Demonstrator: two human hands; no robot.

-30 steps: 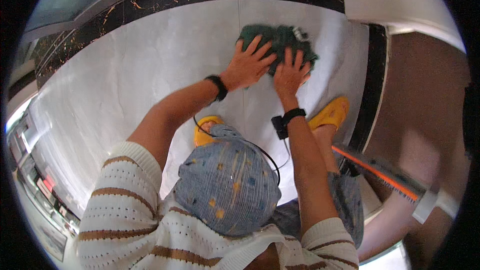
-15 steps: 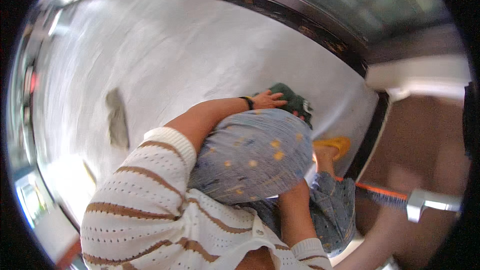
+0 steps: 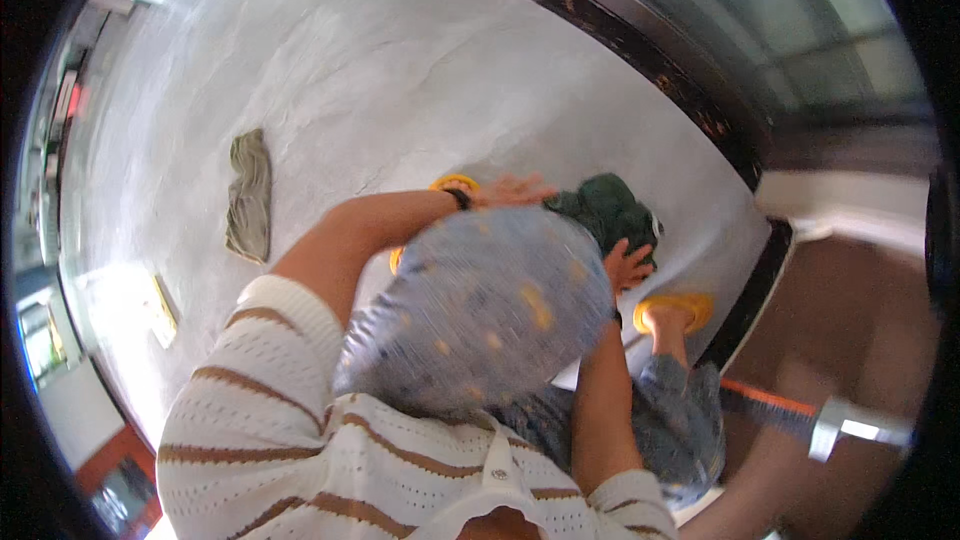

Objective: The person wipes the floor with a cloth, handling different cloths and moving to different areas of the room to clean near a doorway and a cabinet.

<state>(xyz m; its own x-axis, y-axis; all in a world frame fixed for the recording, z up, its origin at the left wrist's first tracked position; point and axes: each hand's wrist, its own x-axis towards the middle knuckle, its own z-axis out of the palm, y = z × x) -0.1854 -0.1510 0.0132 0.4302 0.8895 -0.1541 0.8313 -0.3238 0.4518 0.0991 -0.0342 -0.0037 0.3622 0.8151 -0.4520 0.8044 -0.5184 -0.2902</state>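
Note:
A crumpled dark green cloth (image 3: 607, 208) lies on the grey floor just beyond my raised knee. My left hand (image 3: 513, 190), slightly blurred, is left of the cloth with its fingers stretched toward it; the fingertips are at its edge, and I cannot tell if they touch. At the cloth's near right side is my right hand (image 3: 628, 265), fingers spread, with nothing visibly gripped. My knee in grey-blue trousers with yellow spots (image 3: 490, 300) hides part of the floor between my arms.
On the floor to the left lies a flattened olive cloth (image 3: 250, 198). My yellow slipper (image 3: 690, 312) is at right. A dark border strip (image 3: 610, 30) runs below glass panels. Near the brown surface (image 3: 850, 310) at right is an orange-edged bar with a silver end (image 3: 828, 428).
My left hand has drawn back leftward off the green cloth. My right hand, mostly hidden behind my knee before, now shows beside the cloth. The head view has shifted.

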